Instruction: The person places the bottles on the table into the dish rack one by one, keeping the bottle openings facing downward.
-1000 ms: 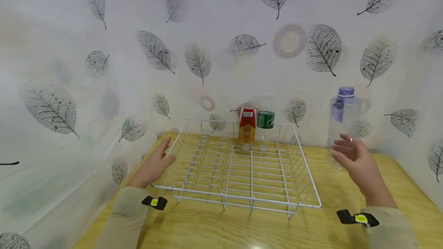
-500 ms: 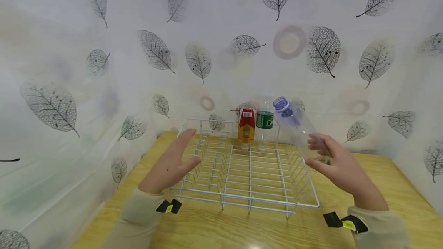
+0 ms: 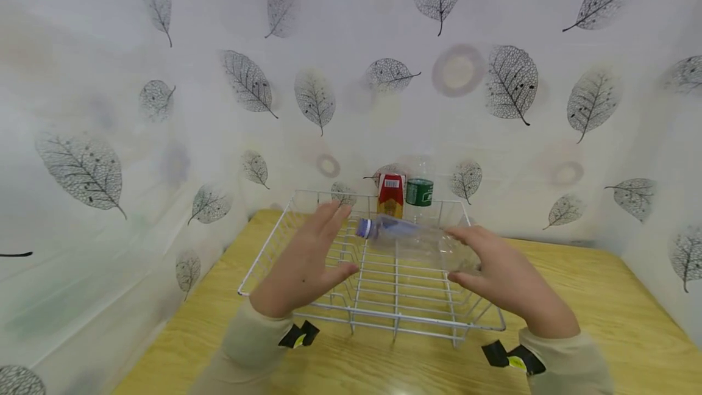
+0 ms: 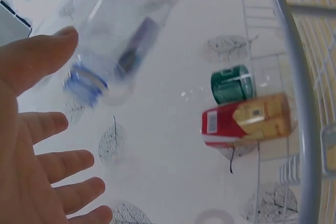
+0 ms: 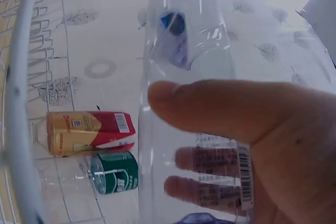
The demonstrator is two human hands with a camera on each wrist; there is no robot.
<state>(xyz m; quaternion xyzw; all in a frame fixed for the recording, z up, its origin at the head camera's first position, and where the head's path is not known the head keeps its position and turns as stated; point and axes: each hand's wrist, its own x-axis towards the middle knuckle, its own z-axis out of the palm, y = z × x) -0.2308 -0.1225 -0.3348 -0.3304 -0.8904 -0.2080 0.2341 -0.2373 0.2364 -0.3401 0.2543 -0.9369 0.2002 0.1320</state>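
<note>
A large clear plastic bottle [image 3: 408, 238] with a purple neck and no cap lies sideways in the air over the white wire dish rack [image 3: 395, 316]. Near its base my right hand [image 3: 501, 276] grips it, thumb on one side and fingers on the other, as the right wrist view shows through the clear wall. My left hand [image 3: 304, 261] is open beside the bottle's purple neck, fingers spread and apart from it. In the left wrist view the neck [image 4: 86, 85] points toward that open palm.
At the rack's back stand a red and yellow bottle [image 3: 391, 194] and a clear bottle with a green label [image 3: 419, 192], both upside down. Wire prongs line the rack's left half. A leaf-print curtain [image 3: 351, 108] hangs behind the wooden table [image 3: 576, 297].
My right hand has carried the bottle leftward from beside the rack to over it, tipping it from upright to sideways. My left hand has moved right, toward the bottle's neck.
</note>
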